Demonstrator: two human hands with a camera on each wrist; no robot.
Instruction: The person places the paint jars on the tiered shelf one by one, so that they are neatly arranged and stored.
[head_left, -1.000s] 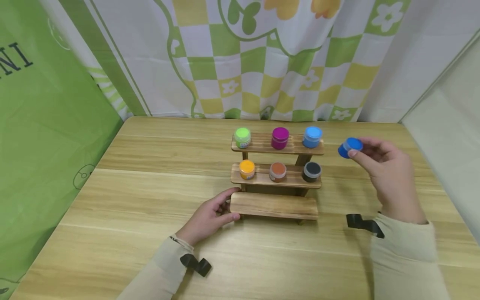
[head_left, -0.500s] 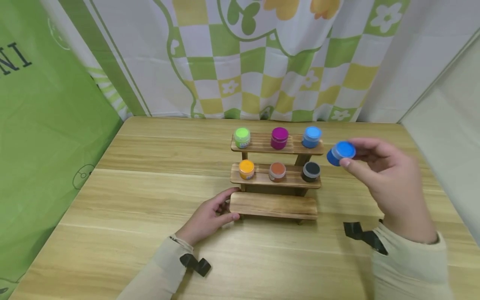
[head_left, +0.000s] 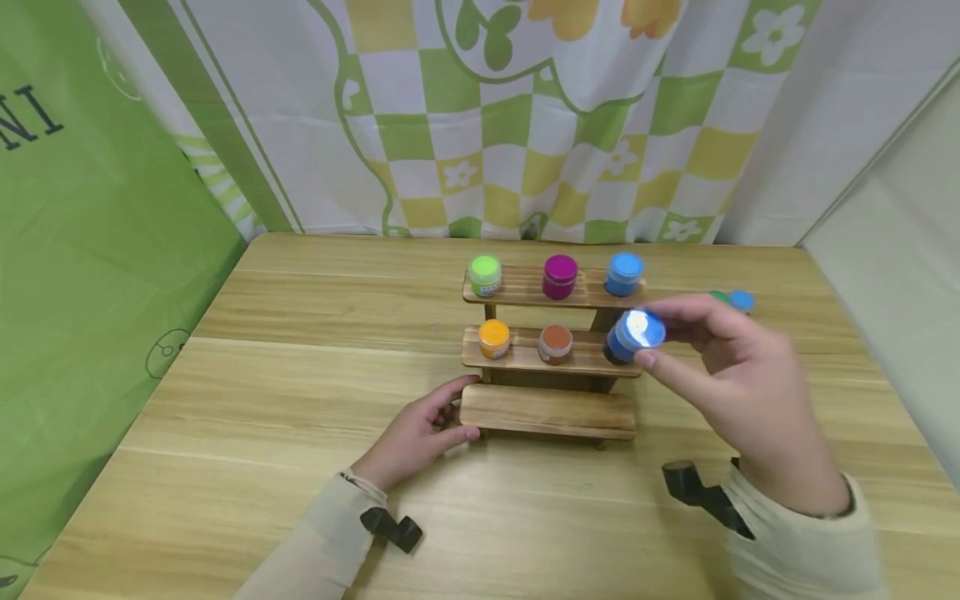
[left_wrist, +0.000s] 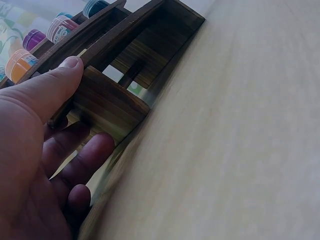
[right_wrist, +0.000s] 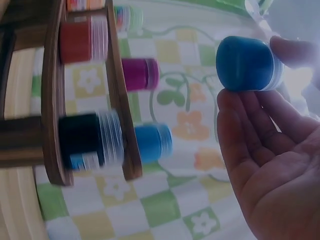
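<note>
My right hand [head_left: 742, 392] pinches a blue paint jar [head_left: 635, 333] between thumb and fingers. In the head view this jar overlaps the black jar on the middle step of a three-step wooden display stand [head_left: 547, 410]; the right wrist view shows it held apart from the black jar [right_wrist: 87, 140]. My left hand [head_left: 414, 433] grips the left end of the lowest step, thumb [left_wrist: 70, 65] on its edge and fingers below. Light green [head_left: 485, 277], purple [head_left: 559, 277] and light blue [head_left: 624, 275] jars stand on the top step. Orange [head_left: 493, 339] and brown [head_left: 555, 344] jars share the middle step with the black one.
Behind my right hand, a green jar [head_left: 720, 297] and another blue jar [head_left: 742, 302] show partly on the wooden table [head_left: 300, 400]. A checked curtain [head_left: 555, 125] hangs along the table's back edge, and a green cloth [head_left: 97, 250] covers the left side.
My right hand has carried the blue jar leftward and slightly down to the stand's right end. The green and blue jars behind it have come into sight. My left hand stays put.
</note>
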